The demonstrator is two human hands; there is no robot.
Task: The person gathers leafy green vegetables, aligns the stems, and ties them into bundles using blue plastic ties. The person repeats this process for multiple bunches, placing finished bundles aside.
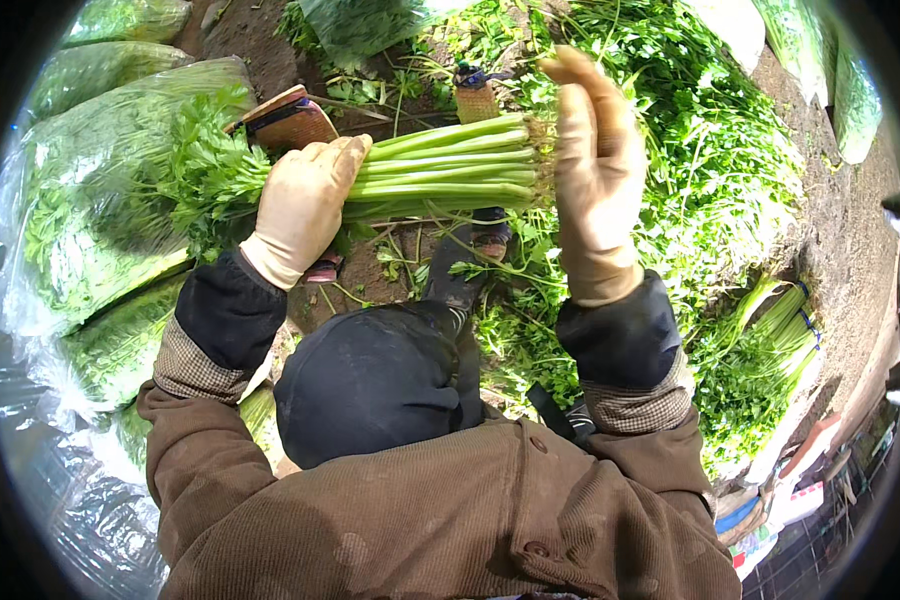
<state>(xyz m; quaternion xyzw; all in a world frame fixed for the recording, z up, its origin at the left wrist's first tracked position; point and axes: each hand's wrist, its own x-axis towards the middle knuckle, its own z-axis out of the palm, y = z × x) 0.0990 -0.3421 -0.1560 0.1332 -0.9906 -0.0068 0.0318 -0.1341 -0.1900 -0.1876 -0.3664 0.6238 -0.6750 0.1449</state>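
Note:
My left hand, in a cream glove, is wrapped round a bunch of celery near its leaves. The bunch lies level across my front, with its green leaves to the left and its brown root ends to the right. Beside the roots, my gloved right hand is raised with its palm toward them and its fingers stretched out, slightly blurred. Nothing shows in that hand; whether the palm touches the roots I cannot tell.
Plastic-wrapped bundles of greens line the left side. A large heap of loose leafy celery spreads over the ground at right. Lower right lies a tied bunch of stalks. Beyond my hands stands a tan post-like object with a dark top.

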